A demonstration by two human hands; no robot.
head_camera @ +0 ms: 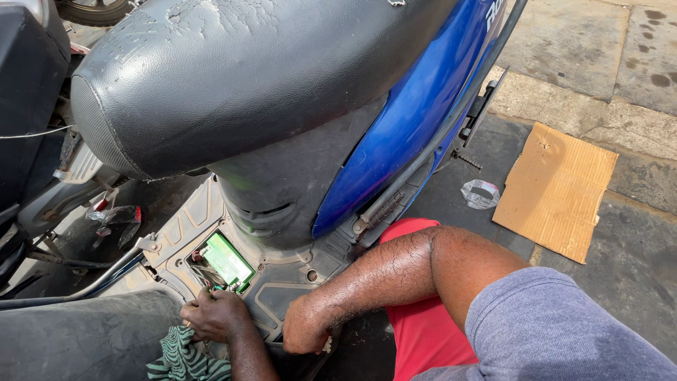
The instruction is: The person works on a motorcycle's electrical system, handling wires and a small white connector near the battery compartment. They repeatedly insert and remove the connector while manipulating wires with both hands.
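Already the battery (227, 262) lies uncovered in the floorboard (282, 296); my left hand (211, 314) pinches its wires (201, 275), right hand (305, 326) fisted just beside, contents hidden.

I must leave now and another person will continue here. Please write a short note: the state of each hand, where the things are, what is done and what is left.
Left hand: closed, at the wires beside the green battery in the open floor compartment of the blue scooter. Whether it grips a wire or a tool cannot be seen.
Right hand: resting closed on the floorboard edge; something small and pale shows under it, unclear.
Striped cloth lies under the left wrist.
Done: the compartment is uncovered, battery exposed.
Left: the battery remains in place with its wires; the compartment remains uncovered.
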